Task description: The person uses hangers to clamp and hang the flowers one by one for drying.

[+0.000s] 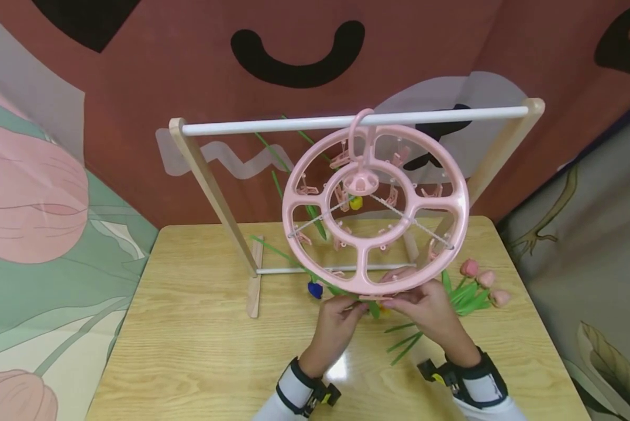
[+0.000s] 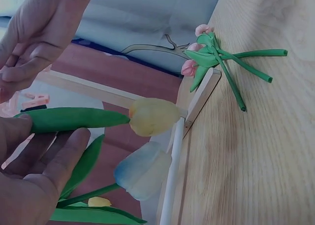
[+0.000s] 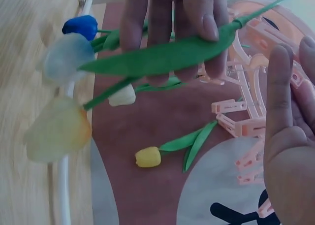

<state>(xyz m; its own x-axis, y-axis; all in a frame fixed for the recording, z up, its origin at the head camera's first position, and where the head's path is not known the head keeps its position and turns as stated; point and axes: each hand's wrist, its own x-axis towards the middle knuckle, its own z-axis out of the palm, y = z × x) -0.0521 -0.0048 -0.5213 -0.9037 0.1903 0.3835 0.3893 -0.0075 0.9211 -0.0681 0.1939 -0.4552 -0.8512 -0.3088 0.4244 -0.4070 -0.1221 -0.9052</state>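
My left hand (image 1: 336,327) holds a pale yellow tulip (image 2: 155,116) by its green leaf and stem, below the front rim of a round pink clip hanger (image 1: 364,285). The bloom points down in the left wrist view's scene, toward the tabletop. My right hand (image 1: 430,310) pinches a pink clip (image 1: 376,297) at the hanger's front edge, close to the tulip's stem end. Beside the held flower hang a pale blue tulip (image 2: 142,171), a dark blue tulip (image 3: 79,27), a white tulip (image 3: 122,95) and a smaller yellow tulip (image 3: 147,157).
The hanger hooks over the white bar (image 1: 272,124) of a wooden stand (image 1: 209,193). Pink tulips (image 1: 485,279) lie on the table (image 1: 188,339) to the right, their stems pointing toward me. A patterned curtain (image 1: 188,70) stands behind.
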